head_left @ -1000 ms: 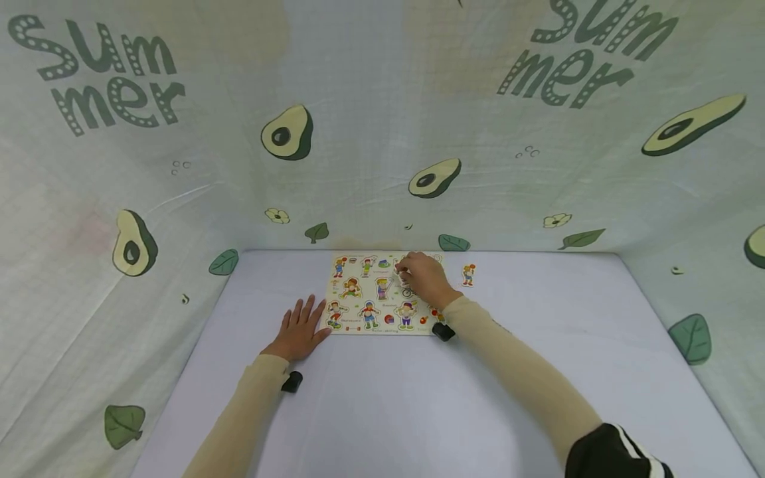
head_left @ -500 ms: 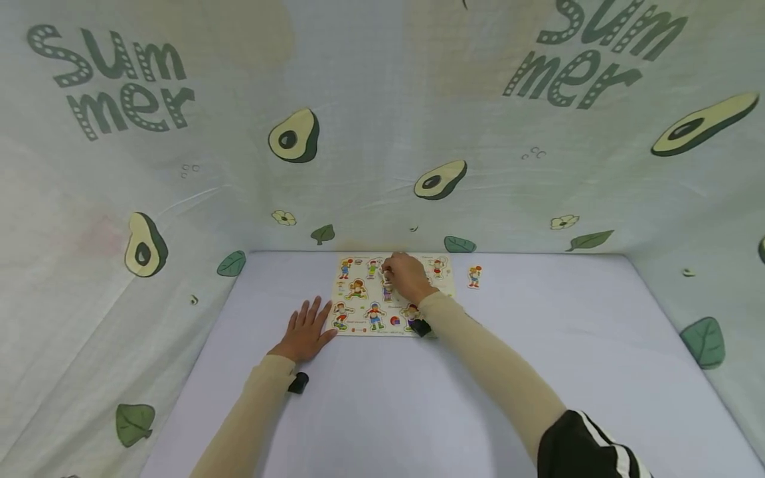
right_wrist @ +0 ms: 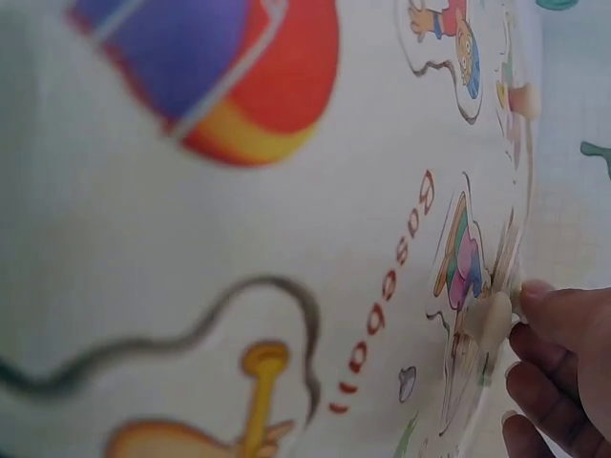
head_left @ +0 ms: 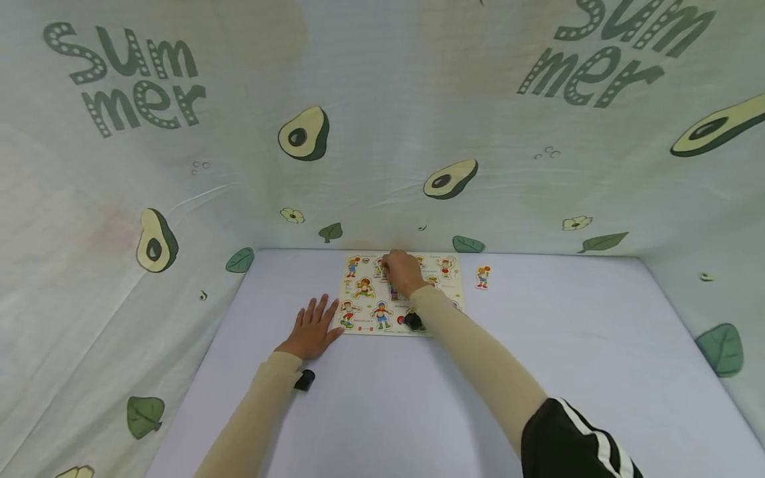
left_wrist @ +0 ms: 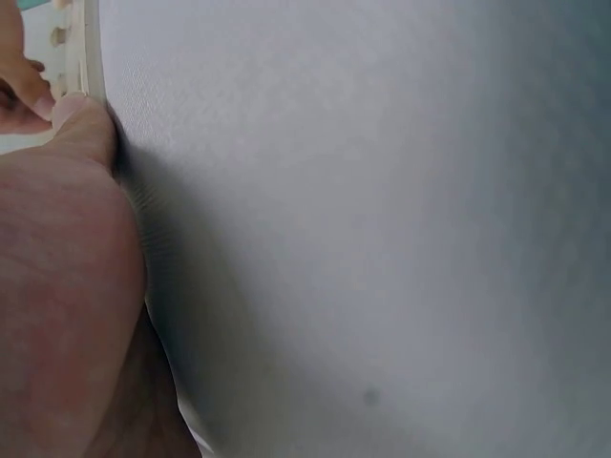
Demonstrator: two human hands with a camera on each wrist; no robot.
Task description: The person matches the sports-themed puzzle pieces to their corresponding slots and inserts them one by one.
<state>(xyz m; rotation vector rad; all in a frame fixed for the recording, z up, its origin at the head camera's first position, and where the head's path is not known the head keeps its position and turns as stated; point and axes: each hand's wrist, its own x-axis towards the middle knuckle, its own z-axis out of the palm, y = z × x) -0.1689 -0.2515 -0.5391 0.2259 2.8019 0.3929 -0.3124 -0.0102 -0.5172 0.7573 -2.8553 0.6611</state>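
A cream puzzle board [head_left: 453, 289] printed with sporting children lies near the back of the white table. My left hand [head_left: 307, 330] lies flat with spread fingers at its left edge; in the left wrist view the thumb [left_wrist: 86, 129] touches the board's rim. Over the board's upper middle, my right hand [head_left: 403, 273] has curled fingers. The right wrist view has its thumb and fingertips [right_wrist: 535, 301] pinching at a knobbed puzzle piece [right_wrist: 492, 324], seen nearly edge-on. The hand hides part of that piece in the head view.
One loose child-shaped puzzle piece [head_left: 483, 277] lies on the table [head_left: 538, 318] right of the board. A fabric backdrop [head_left: 370, 133] with avocado prints rises right behind the table's back edge. Black wrist cameras [head_left: 305, 380] sit on both wrists.
My right hand has moved left across the board, from its right-middle to its upper middle. The left hand stays put at the board's edge. The head view has shifted slightly.
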